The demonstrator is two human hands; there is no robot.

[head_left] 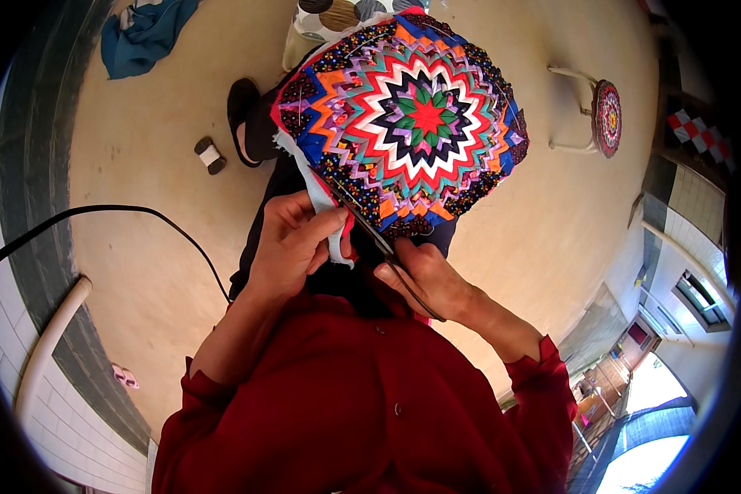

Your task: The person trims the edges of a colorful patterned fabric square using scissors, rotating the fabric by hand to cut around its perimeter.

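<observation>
A round-patterned patchwork piece (pixel 426 118) in many colours, with a red and green star at its middle, lies over my lap and knees. My left hand (pixel 292 243) pinches a strip of pale blue and red fabric (pixel 337 240) at the patchwork's near left edge. In my right hand (pixel 428 280) is a pair of dark scissors (pixel 369 229). Their blades lie along the patchwork's near left edge, just right of my left fingertips. The handle loops partly show below my right hand, and how far the blades are apart is hard to make out.
A dark, pale-banded bundle (pixel 211 155) lies on the floor at the left. Farther back is a teal cloth (pixel 144 37). A stool with a patterned round seat (pixel 607 119) is tipped over at the right. A black cable (pixel 140 209) curves in from the left.
</observation>
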